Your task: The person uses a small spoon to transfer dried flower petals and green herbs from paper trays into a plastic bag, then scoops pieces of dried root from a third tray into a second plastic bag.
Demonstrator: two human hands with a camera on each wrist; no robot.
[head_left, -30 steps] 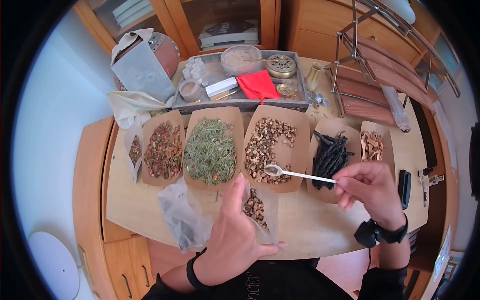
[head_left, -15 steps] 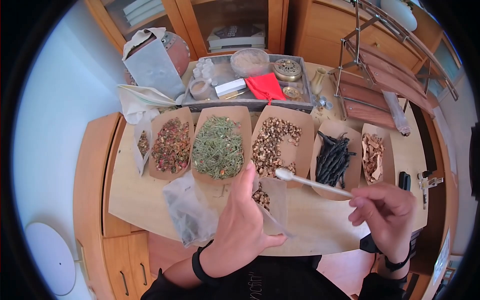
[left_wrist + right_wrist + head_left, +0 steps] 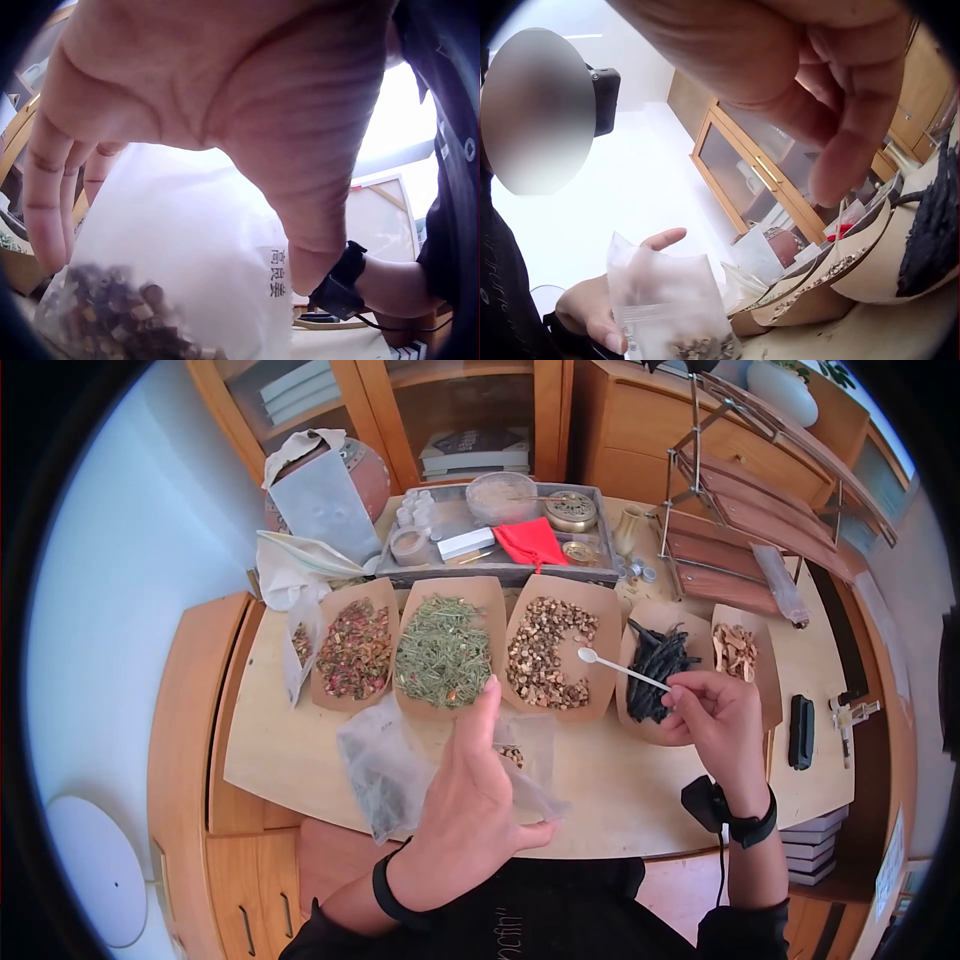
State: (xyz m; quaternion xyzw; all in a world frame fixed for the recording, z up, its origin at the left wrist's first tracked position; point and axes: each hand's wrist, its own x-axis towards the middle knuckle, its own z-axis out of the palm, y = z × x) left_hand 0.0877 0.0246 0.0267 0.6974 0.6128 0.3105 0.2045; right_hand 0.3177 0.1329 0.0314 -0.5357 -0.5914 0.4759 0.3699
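My right hand (image 3: 722,728) pinches the handle of a small white spoon (image 3: 628,669) between thumb and fingers. The spoon's bowl is over the right part of a brown paper tray (image 3: 560,588) of chopped brown root pieces (image 3: 545,650). A clear zip bag (image 3: 217,217), printed with dark characters, stands upright in my left hand (image 3: 462,785). Thumb and fingers span its sides, and similar chopped pieces (image 3: 124,315) lie at the bottom. In the right wrist view the bag (image 3: 671,300) hides part of that hand.
Other paper trays hold dried petals (image 3: 355,650), green needle-like herbs (image 3: 445,650), black pods (image 3: 660,660) and pale chips (image 3: 735,650). Another plastic bag (image 3: 375,760) lies left of my left hand. Behind stands a grey tray (image 3: 500,572); a folding wooden rack (image 3: 740,550) is at back right.
My right hand has gone forward, taking the spoon from the near edge of the root tray to farther over it. The left hand stays with the bag; the head view has shifted slightly.
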